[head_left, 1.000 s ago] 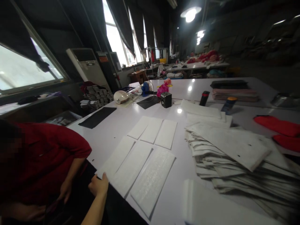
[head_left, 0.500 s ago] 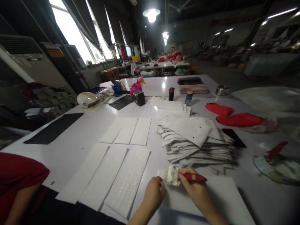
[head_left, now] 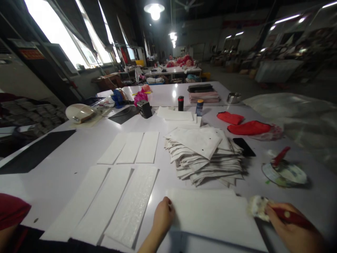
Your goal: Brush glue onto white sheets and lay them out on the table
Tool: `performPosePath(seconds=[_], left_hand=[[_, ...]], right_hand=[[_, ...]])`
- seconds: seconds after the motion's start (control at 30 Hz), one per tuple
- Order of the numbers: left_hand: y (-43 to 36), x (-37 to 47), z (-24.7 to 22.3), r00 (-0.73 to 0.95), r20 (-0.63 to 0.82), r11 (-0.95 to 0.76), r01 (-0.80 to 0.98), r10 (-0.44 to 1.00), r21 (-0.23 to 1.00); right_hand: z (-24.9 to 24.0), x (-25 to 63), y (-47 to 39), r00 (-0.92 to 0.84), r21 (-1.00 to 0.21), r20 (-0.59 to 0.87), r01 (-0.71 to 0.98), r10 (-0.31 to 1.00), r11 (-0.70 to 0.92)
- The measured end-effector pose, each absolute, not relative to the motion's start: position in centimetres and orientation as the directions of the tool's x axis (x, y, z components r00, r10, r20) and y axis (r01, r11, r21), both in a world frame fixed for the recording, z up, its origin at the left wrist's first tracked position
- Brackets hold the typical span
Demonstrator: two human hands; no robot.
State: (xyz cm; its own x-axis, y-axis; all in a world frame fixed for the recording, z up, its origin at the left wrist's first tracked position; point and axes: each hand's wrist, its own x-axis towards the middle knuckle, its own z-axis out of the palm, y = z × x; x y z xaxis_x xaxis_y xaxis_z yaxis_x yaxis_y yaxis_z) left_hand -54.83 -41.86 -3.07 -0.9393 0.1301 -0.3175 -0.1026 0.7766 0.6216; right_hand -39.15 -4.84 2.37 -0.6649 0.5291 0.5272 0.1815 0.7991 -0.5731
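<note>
My right hand [head_left: 292, 230], gripping the brush [head_left: 260, 208], has swept from the left edge to the right of the white sheet [head_left: 213, 218]; my left hand [head_left: 163, 218] pins it flat.

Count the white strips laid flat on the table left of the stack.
6. Far row of three. Near row of three. The sheet under the left hand and the stack are not counted.
</note>
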Motion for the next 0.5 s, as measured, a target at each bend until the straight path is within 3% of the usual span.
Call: performPosePath(seconds=[0.1, 0.17, 0.2, 0.33, 0.5], left_hand=[[-42.5, -55.5, -3.2, -0.899, -0.418, 0.666, -0.233, 0.130, 0.709], [-42.8, -55.9, -3.5, -0.870, -0.474, 0.622, -0.299, 0.134, 0.724], [-42.9, -56.0, -3.7, -0.855, -0.502, 0.598, -0.334, 0.134, 0.729], [-43.1, -56.0, -4.3, -0.809, -0.571, 0.510, -0.435, 0.140, 0.742], [-43.5, -55.9, -4.8, -0.819, -0.551, 0.420, -0.449, 0.159, 0.789]], right_hand=[[5.0, -40.4, -11.6, -0.613, -0.660, 0.620, -0.071, 0.489, 0.748], [5.3, -42.2, -17.8, -0.720, -0.754, 0.584, -0.310, 0.375, 0.579], [5.0, -43.2, -20.7, -0.790, -0.802, 0.530, -0.349, 0.309, 0.485], [1.5, -45.6, -26.6, -0.929, -0.904, 0.318, -0.237, 0.190, 0.355], [-1.9, -42.9, -17.8, -0.941, -0.896, 0.178, -0.035, 0.288, 0.442]])
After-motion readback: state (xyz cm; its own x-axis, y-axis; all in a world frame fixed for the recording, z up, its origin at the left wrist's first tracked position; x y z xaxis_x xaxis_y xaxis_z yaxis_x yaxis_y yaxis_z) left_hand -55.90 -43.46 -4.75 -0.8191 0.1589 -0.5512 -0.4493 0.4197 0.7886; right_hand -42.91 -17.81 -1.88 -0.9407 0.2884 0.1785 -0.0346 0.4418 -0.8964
